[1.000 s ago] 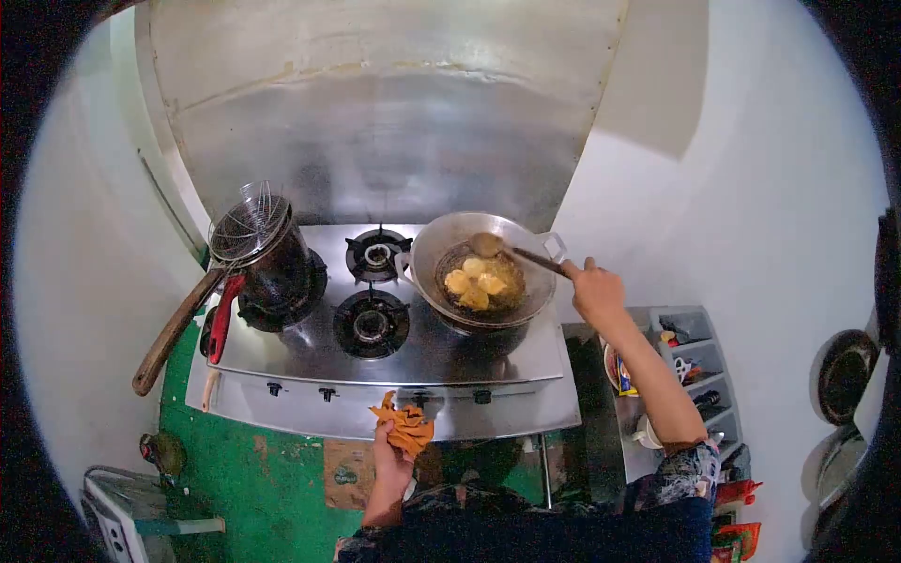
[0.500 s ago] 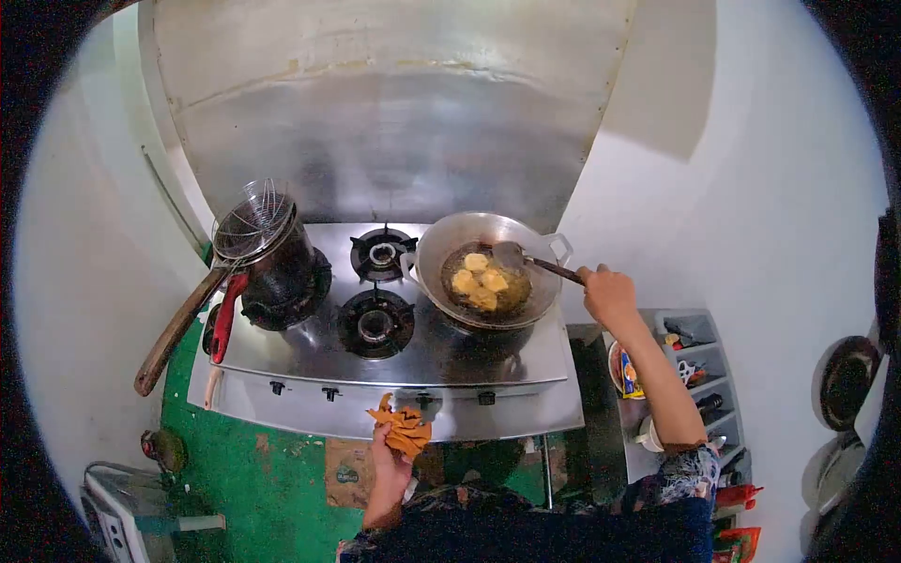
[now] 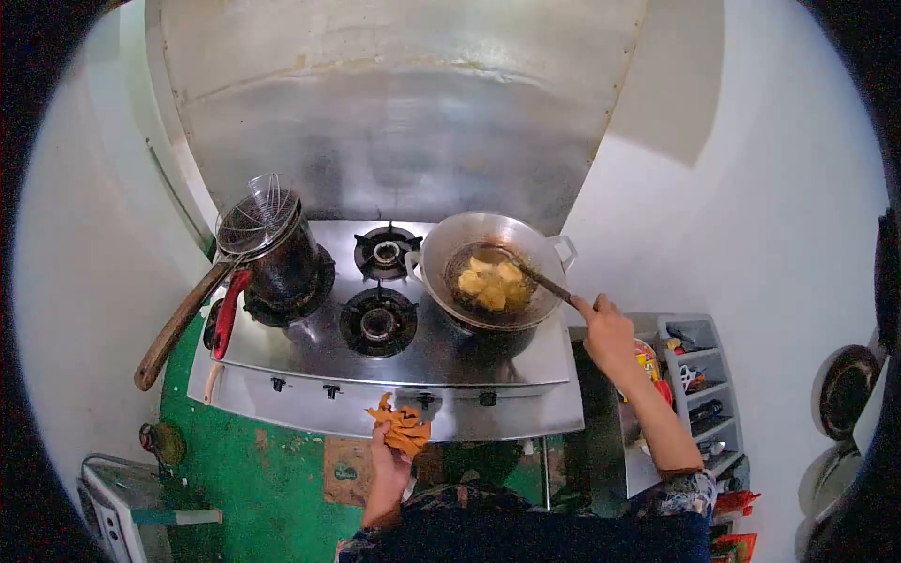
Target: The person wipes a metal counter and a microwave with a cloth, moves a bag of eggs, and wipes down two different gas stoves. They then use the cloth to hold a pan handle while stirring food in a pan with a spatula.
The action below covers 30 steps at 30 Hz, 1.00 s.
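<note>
A metal wok (image 3: pixel 450 230) sits on the right side of the stove, with yellow fried pieces (image 3: pixel 490 285) in dark oil. My right hand (image 3: pixel 608 333) is closed around the handle of a spatula (image 3: pixel 544 281), whose blade lies in the wok behind the pieces, partly hidden by them. Low in front of the stove, my left hand (image 3: pixel 387 469) grips a crumpled orange cloth (image 3: pixel 404 429), away from the wok.
The steel stove (image 3: pixel 310 361) has two bare burners (image 3: pixel 378 323) in its middle. At left stands a blackened pot (image 3: pixel 286 272) topped by strainers (image 3: pixel 251 225), their handles jutting forward. A grey utensil tray (image 3: pixel 699 324) is at right; pans hang on the right wall.
The spatula blade has moved from the wok's upper right inward, behind the pieces, which sit closer together. My right hand has shifted slightly down. My left hand still holds the cloth.
</note>
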{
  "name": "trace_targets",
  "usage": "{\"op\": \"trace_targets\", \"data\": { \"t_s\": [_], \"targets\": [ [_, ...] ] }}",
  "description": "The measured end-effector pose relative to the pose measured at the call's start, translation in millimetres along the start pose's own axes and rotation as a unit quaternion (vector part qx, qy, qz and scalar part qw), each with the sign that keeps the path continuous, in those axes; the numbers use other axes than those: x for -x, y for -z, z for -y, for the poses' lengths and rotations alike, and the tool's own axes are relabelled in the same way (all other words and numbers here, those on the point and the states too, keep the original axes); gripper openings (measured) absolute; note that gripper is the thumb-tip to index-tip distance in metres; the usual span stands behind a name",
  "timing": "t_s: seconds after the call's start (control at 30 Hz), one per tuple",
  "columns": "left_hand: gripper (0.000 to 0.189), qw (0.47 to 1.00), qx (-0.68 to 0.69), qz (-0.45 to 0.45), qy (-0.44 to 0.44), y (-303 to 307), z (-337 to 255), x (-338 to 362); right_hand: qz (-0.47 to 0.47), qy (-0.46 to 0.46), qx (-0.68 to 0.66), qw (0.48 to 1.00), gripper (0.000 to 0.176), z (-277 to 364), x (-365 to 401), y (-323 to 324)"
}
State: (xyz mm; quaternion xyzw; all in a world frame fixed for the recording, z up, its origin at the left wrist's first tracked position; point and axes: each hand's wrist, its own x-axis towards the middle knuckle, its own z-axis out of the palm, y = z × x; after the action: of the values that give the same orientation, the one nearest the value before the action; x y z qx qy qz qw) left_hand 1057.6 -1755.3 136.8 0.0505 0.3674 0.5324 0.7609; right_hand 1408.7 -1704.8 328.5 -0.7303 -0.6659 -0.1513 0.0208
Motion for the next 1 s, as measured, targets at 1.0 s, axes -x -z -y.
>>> {"op": "trace_targets", "data": {
  "t_s": [1.0],
  "targets": [
    [0.044,0.998,-0.048,0.051,0.004,-11.7,16.4,7.1,-0.103,-0.02,-0.157,0.982,0.051,-19.5,63.2,-63.2]
  ]
}}
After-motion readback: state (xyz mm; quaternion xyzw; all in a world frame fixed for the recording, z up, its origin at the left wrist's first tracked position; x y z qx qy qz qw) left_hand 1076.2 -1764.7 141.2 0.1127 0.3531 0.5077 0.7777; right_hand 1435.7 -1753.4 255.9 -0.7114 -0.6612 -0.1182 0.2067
